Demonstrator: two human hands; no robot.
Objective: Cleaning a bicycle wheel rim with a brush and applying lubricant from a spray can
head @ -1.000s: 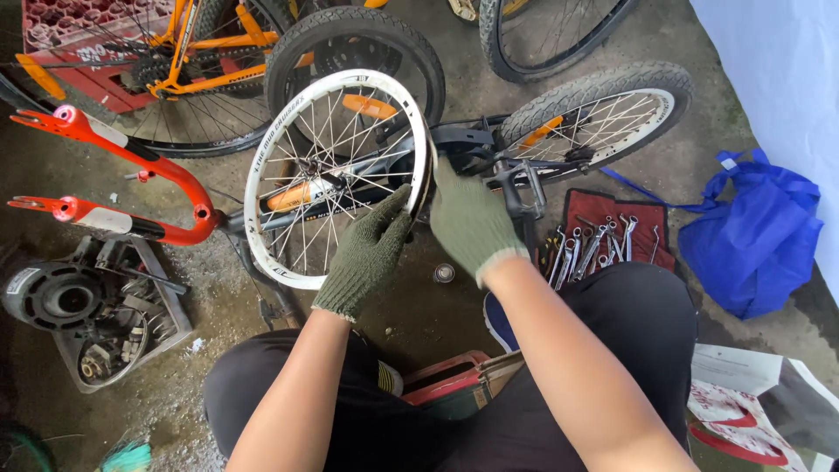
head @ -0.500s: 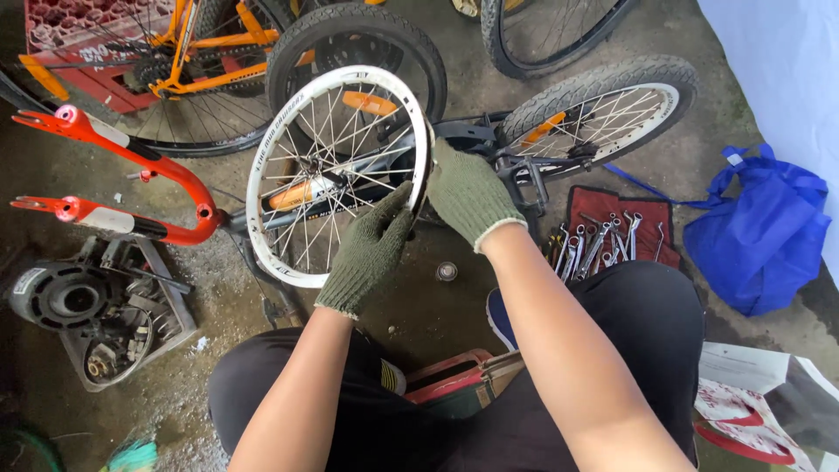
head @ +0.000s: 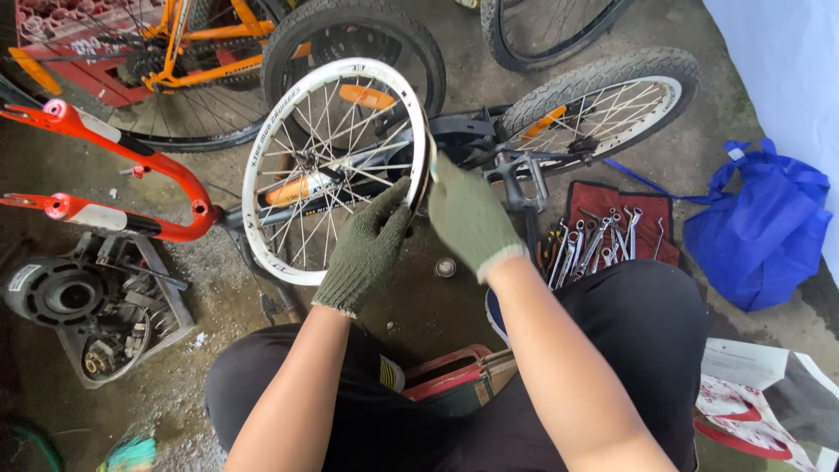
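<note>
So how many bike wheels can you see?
5: the white-rimmed wheel in both gloved hands, a black tyre right behind it, the orange bike's wheel top left, one top middle, one at right. More may be hidden.

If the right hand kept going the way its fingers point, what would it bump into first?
Probably the white wheel rim: the right hand already has its fingertips at the rim's edge, pointing up-left. Beyond that come the spokes.

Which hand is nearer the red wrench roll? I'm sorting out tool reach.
Right. The right hand grips the white wheel rim just left of the wrench roll; the left hand sits farther left, also on the rim.
</note>
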